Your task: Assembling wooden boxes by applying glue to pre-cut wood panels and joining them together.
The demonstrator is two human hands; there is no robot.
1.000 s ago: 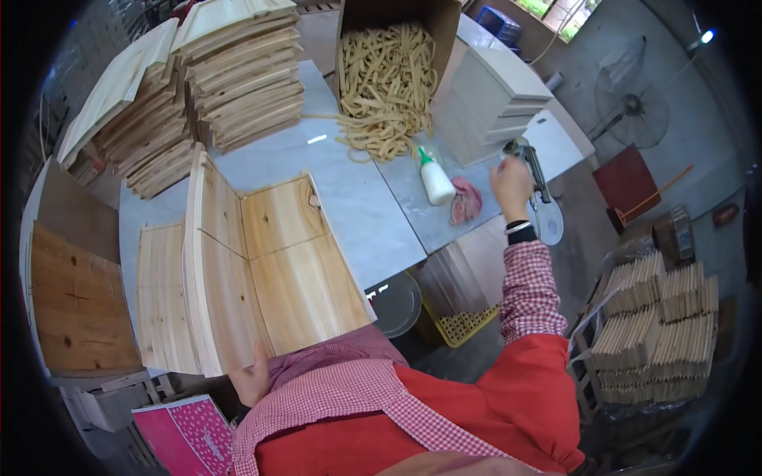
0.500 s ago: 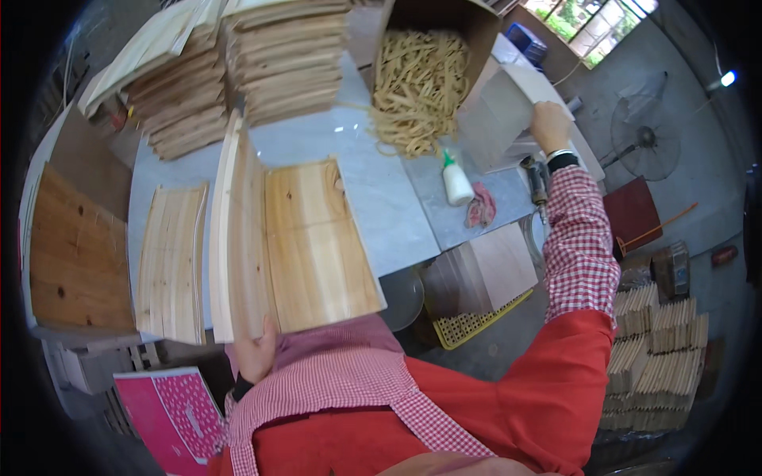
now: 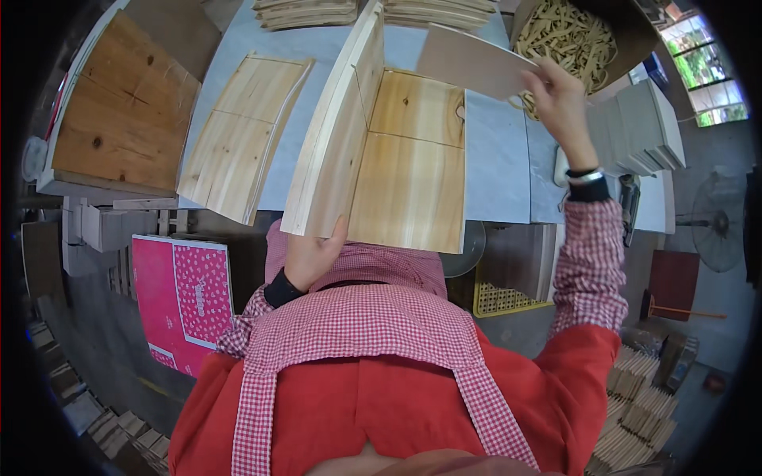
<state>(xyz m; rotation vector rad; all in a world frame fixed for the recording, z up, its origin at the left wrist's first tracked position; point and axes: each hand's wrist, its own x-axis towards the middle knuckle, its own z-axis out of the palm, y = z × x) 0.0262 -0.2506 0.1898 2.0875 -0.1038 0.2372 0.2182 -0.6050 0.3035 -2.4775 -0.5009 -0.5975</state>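
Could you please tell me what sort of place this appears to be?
It is most likely a woodworking workshop: a wooden panel lies on the table, more boards are stacked at its far side, and the right hand holds a thin sheet.

Serving as pale surface (image 3: 497, 178), bearing slatted panel (image 3: 246, 127) at ten o'clock, board stacks (image 3: 440, 13) at twelve, sheets (image 3: 627, 131) at two.
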